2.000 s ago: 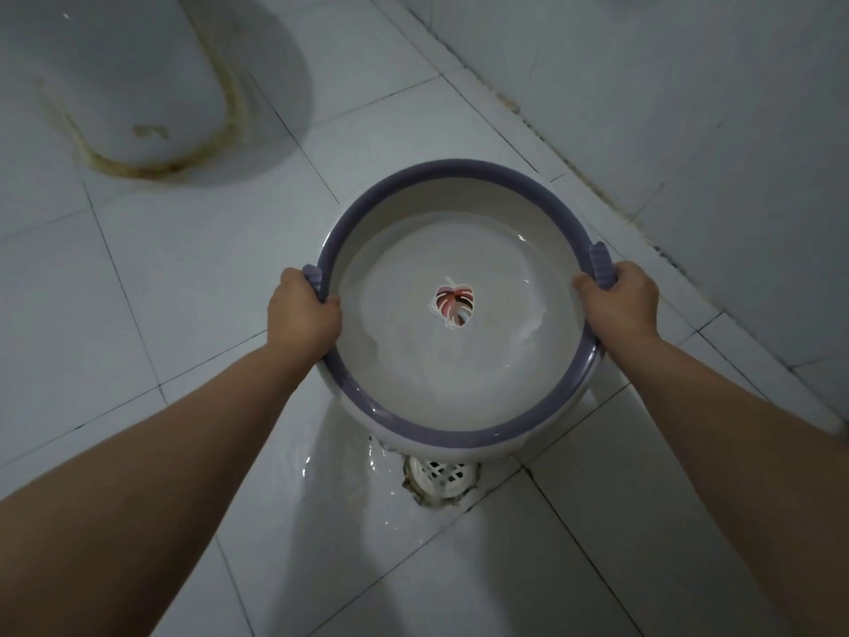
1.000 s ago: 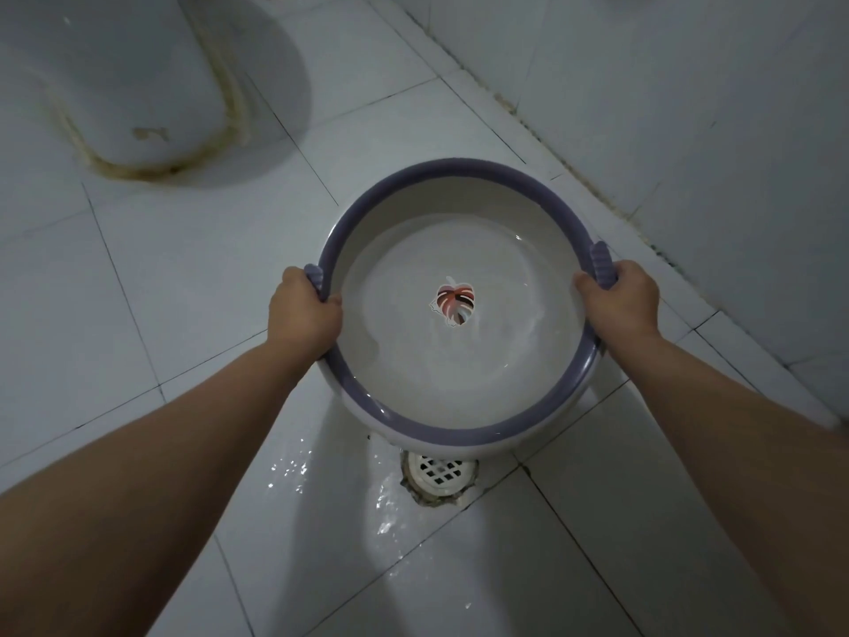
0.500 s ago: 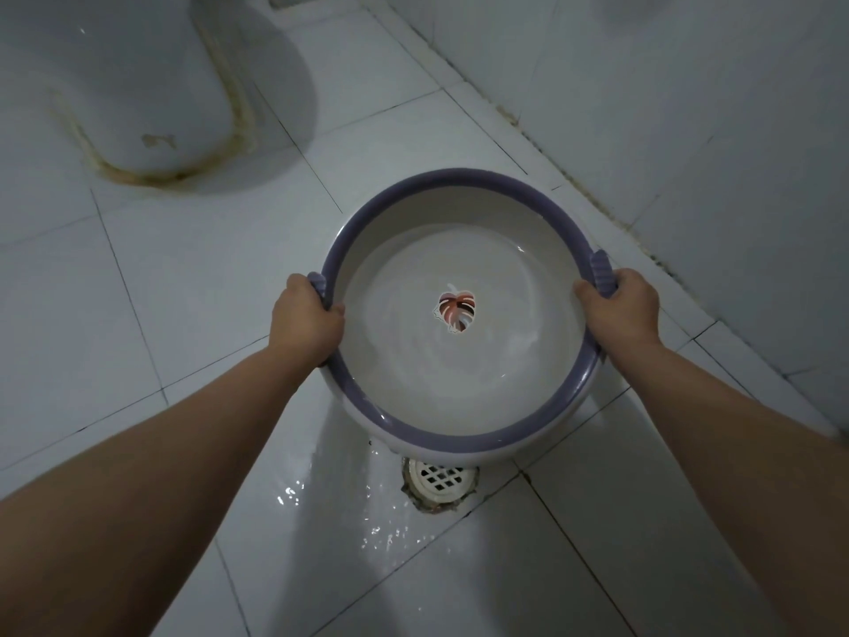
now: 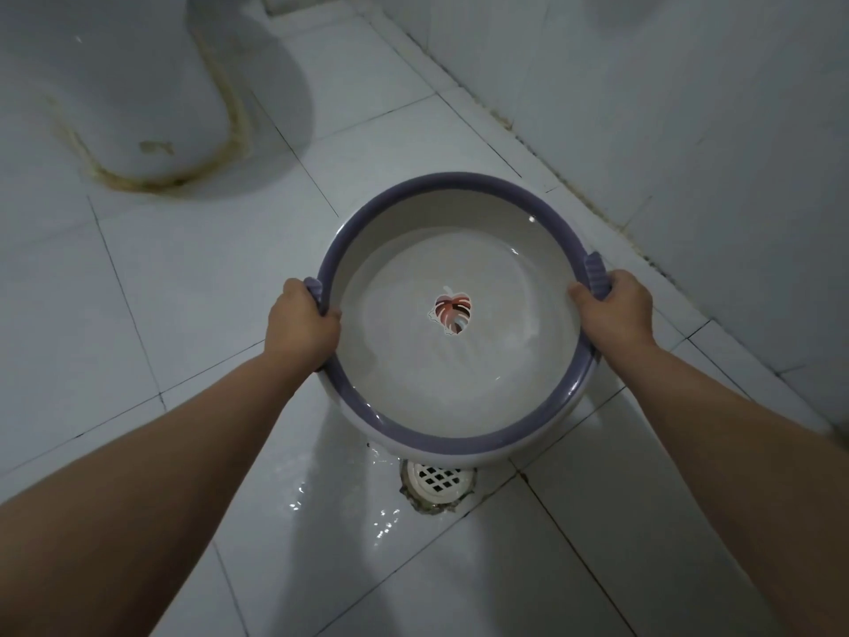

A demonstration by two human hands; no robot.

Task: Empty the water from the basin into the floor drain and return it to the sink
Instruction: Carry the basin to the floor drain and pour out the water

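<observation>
I hold a round white basin with a purple rim and a red leaf print on its bottom, above the tiled floor. Shallow water lies in it, pooled toward the near side. My left hand grips the left rim handle and my right hand grips the right one. The basin tilts slightly toward me. Just below its near edge sits the white grated floor drain, partly hidden by the basin. Wet patches glisten on the tile to the left of the drain.
A white toilet base with a stained seal stands at the upper left. A white tiled wall runs along the right side, meeting the floor in a dirty grout line. White floor tiles spread around.
The view has tilted so the toilet base and basin sit lower in frame. The basin stays over the drain in both hands, and the wet patch beside the drain has spread.
</observation>
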